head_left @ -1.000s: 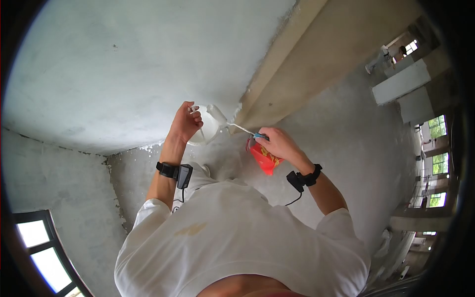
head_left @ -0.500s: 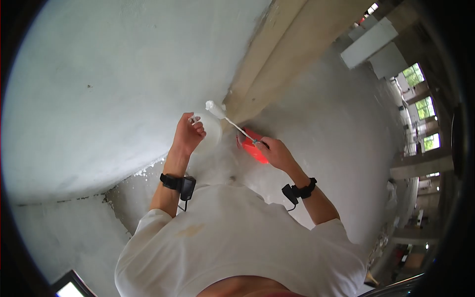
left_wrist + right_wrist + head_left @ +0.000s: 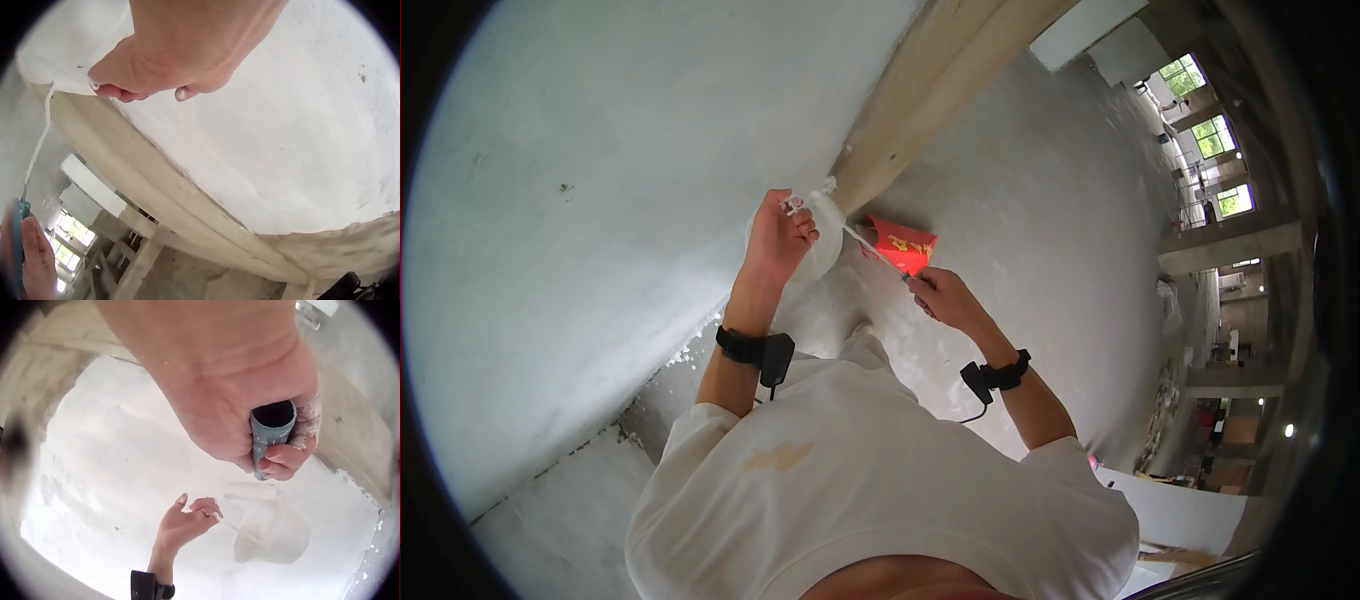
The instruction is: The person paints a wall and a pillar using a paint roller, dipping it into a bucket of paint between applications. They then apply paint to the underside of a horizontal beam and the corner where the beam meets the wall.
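Curled fingers of the left hand (image 3: 780, 240) hold the thin handle of a white bucket (image 3: 828, 245), which hangs beside the wall. A paint roller is gripped by the right hand (image 3: 948, 300); its blue-grey handle (image 3: 265, 450) fills that fist in the right wrist view. The roller's white-coated rod (image 3: 870, 248) runs up and left to the bucket. In the right wrist view the white roller sleeve (image 3: 250, 491) lies at the bucket (image 3: 290, 537)'s mouth; whether it touches the inside cannot be told.
A pale painted wall (image 3: 650, 150) rises close on the left, with a brown beam-like strip (image 3: 920, 110) along its edge. On the grey floor stands a red bag (image 3: 908, 246). Windows (image 3: 1213, 136) and pillars are far right.
The head view has turned, so the windows and red bag sit higher. The roller sleeve, clearly seen above the bucket before, now blends with the bucket's white. Both hands keep their holds.
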A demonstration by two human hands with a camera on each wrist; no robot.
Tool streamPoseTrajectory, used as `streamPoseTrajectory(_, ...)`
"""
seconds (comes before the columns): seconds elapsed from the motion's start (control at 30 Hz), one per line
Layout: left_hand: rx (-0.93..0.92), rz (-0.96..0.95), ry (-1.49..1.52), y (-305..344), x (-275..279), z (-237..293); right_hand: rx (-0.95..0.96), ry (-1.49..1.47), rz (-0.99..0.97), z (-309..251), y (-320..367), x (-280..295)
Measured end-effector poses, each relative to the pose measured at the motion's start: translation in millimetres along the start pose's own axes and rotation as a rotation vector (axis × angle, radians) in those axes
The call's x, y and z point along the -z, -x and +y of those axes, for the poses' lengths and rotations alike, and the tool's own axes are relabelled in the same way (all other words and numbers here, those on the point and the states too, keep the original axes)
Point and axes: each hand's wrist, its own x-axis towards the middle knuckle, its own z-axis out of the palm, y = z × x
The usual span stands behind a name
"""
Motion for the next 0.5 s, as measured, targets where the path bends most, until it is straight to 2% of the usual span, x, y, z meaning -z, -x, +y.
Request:
streamPoseTrajectory(0.07, 0.016, -0.005, -0.005, 2, -1, 4, 0.110, 0.123, 0.071, 3, 1, -7)
streamPoseTrajectory(0.17, 0.036, -0.008, -0.008, 8, -6, 9, 0.158, 0.282, 0.170, -4, 11, -11)
streamPoseTrajectory(0.5, 0.051, -0.024, -0.010, 21, -11, 14, 0.166, 0.383, 0.314, -9, 33, -10)
